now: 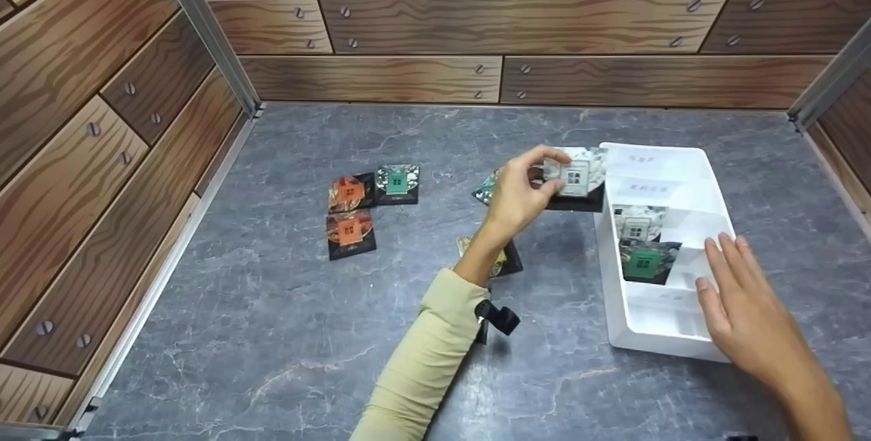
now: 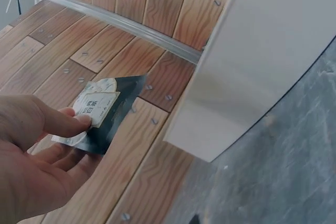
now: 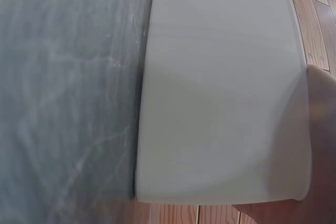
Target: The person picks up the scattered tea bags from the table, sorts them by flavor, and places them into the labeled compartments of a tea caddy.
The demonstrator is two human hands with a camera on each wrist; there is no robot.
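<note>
My left hand (image 1: 520, 189) pinches a flat square sachet (image 1: 584, 172) with a pale floral print, a white label and a black lower band. It is held up just left of a white divided box (image 1: 616, 318); the left wrist view shows the sachet (image 2: 100, 111) between thumb and fingers. My right hand (image 1: 748, 312) lies with straight fingers at the box's right rim. Inside the box stand a white-label sachet (image 1: 636, 223) and, in front of it, a green-label sachet (image 1: 643, 263). In the right wrist view the box's side wall (image 3: 220, 103) fills the middle.
Two orange-label sachets (image 1: 350, 230) and a green-label one (image 1: 398, 182) lie left on the grey marbled surface (image 1: 272, 318). Another green sachet (image 1: 484, 189) and a yellow one (image 1: 507, 260) are partly hidden by my left hand and forearm. Wood-patterned walls (image 1: 408, 26) enclose the surface.
</note>
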